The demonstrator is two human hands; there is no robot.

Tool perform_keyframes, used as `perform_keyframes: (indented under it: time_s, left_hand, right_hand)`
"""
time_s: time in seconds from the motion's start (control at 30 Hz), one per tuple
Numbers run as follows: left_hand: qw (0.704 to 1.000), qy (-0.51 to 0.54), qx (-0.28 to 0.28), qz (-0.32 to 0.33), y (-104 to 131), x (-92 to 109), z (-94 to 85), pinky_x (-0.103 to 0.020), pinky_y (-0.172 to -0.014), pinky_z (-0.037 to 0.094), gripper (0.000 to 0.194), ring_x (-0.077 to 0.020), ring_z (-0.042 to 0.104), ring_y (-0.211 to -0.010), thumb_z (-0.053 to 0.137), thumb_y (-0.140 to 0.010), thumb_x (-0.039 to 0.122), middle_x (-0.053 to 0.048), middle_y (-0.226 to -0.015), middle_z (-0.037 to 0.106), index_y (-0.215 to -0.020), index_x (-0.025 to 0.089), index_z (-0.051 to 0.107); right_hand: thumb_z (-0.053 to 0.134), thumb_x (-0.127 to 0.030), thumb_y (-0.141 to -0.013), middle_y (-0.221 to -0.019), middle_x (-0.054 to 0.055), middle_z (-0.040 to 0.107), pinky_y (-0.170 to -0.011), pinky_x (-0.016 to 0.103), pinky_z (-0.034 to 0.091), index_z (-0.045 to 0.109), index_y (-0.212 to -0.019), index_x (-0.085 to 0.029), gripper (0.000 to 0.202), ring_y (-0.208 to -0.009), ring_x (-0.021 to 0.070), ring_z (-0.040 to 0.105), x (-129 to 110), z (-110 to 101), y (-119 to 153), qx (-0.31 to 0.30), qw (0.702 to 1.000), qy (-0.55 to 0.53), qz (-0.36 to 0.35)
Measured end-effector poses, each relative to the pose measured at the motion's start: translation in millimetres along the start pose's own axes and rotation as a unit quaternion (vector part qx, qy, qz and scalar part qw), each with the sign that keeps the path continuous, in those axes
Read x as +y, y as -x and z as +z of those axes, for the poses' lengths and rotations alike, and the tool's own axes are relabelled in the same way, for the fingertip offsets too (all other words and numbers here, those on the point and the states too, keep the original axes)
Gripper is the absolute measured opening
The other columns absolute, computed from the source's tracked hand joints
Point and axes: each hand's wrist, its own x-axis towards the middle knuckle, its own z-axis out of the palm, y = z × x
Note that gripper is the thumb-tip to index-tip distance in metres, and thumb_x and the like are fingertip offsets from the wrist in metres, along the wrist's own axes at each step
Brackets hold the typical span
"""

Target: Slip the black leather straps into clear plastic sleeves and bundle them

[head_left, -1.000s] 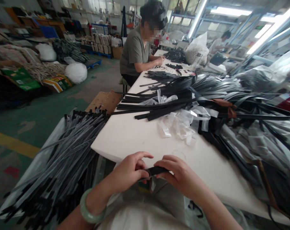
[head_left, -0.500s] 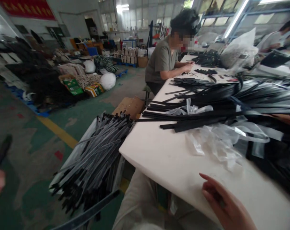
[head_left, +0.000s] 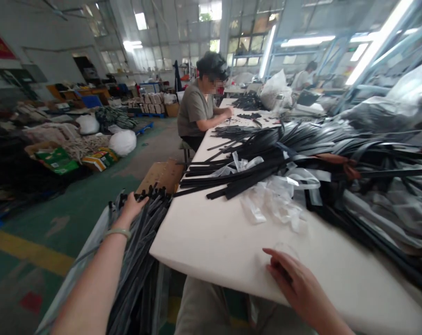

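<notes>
The step in hand looks to be a reach for stock: the left hand [head_left: 132, 204] is at the far end of the dark strips [head_left: 141, 263] piled lengthwise in the bin [head_left: 98, 230] beside the worktop [head_left: 204, 237], its thumb spread, though I cannot tell whether its other fingers are clamped on a strip. The right hand [head_left: 291, 284] is over the worktop's near edge, fingers loosely curled and apart, with nothing seen in them. Drawing one out would seem to call for pinching a single end and sliding it clear of its crowded neighbours.
</notes>
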Motion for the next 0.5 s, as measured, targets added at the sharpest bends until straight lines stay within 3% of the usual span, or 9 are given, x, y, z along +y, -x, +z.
perform_keyframes:
  time_s: [0.07,0.13,0.2,0.3,0.4,0.5]
  left_hand:
    - [1.0,-0.002,-0.009,0.025,-5.6,6.1,20.7,-0.049,-0.101,0.043,0.047,-0.0295,0.056,-0.117,0.068,-0.081,0.027,-0.018,-0.126,0.059,-0.122,0.01,0.053]
    - [0.998,0.011,-0.03,0.055,-4.8,14.0,29.2,-0.048,-0.105,0.04,0.055,-0.0314,0.05,-0.126,0.068,-0.078,0.025,-0.02,-0.132,0.055,-0.126,0.009,0.049]
    - [0.994,0.027,-0.054,0.091,1.6,22.5,26.3,-0.044,-0.105,0.041,0.057,-0.0306,0.049,-0.128,0.065,-0.078,0.026,-0.02,-0.137,0.052,-0.129,0.01,0.046]
    - [0.983,0.048,-0.096,0.148,21.7,37.6,5.7,-0.042,-0.103,0.045,0.057,-0.0285,0.052,-0.126,0.06,-0.081,0.032,-0.018,-0.142,0.048,-0.132,0.013,0.045]
    - [0.965,0.044,-0.149,0.211,52.5,59.7,-11.5,-0.041,-0.098,0.05,0.049,-0.0271,0.058,-0.119,0.06,-0.082,0.039,-0.015,-0.131,0.058,-0.125,0.015,0.054]
    - [0.938,0.014,-0.209,0.276,83.1,88.6,5.2,-0.041,-0.096,0.052,0.037,-0.0263,0.061,-0.114,0.064,-0.081,0.037,-0.011,-0.121,0.064,-0.114,0.019,0.064]
  right_hand:
    - [0.05,-0.032,-0.096,-0.089,0.005,0.07,-0.069,0.028,0.058,0.058,-0.119,-0.023,0.027,-0.076,0.0178,0.069,-1.7,0.7,0.5,0.002,1.0,-0.001,0.003]
    - [0.05,-0.032,-0.096,-0.089,0.005,0.07,-0.069,0.027,0.058,0.058,-0.12,-0.024,0.026,-0.076,0.0176,0.069,-2.2,1.5,1.3,0.011,1.0,-0.003,0.0]
    - [0.051,-0.031,-0.096,-0.088,0.004,0.07,-0.068,0.026,0.058,0.056,-0.121,-0.025,0.027,-0.075,0.0168,0.069,-1.2,1.3,1.9,0.018,1.0,-0.006,-0.01]
    - [0.051,-0.031,-0.096,-0.085,0.002,0.07,-0.064,0.022,0.057,0.054,-0.123,-0.026,0.028,-0.071,0.0148,0.069,2.7,-2.2,1.0,0.023,0.999,-0.025,-0.026]
    - [0.051,-0.031,-0.096,-0.081,0.001,0.068,-0.061,0.02,0.056,0.054,-0.122,-0.026,0.027,-0.067,0.0141,0.068,6.9,-7.4,-4.9,0.011,0.998,-0.051,-0.03]
    - [0.047,-0.032,-0.097,-0.091,0.006,0.068,-0.066,0.025,0.057,0.057,-0.12,-0.024,0.026,-0.072,0.0161,0.068,6.0,-6.3,-19.5,-0.007,0.999,-0.049,-0.016]
